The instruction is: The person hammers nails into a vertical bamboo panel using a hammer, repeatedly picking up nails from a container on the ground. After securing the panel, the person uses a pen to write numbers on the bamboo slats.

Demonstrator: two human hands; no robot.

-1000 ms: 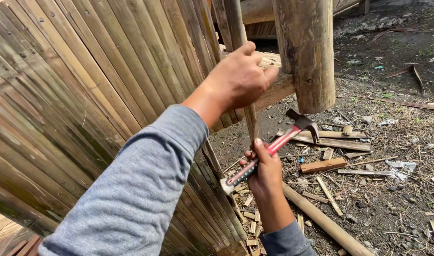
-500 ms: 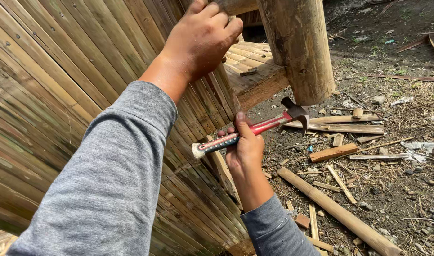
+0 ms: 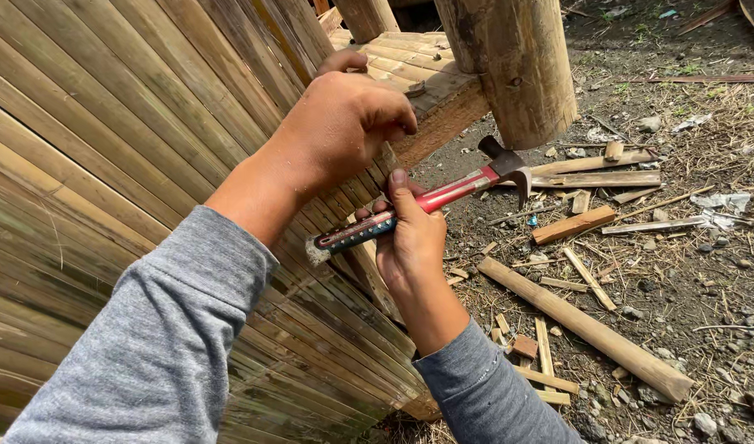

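Your hammer (image 3: 430, 200) has a red shaft w/ a dark ribbed grip & a dark claw head; it lies nearly level in front of the bamboo slat wall (image 3: 105, 164), head pointing at the thick wooden post (image 3: 517, 66). Your right hand (image 3: 410, 242) is wrapped tight around the shaft mid-length, thumb on top. Your left hand (image 3: 340, 123) is curled shut against the slats, fingertips pinched; can't tell what's in them.

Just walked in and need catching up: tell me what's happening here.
A person in grey sleeves works at a slanted wall of split bamboo slats. The left hand presses on the slats near their edge; the right hand grips a red-handled claw hammer, head raised off the wall. Wood offcuts litter the ground.
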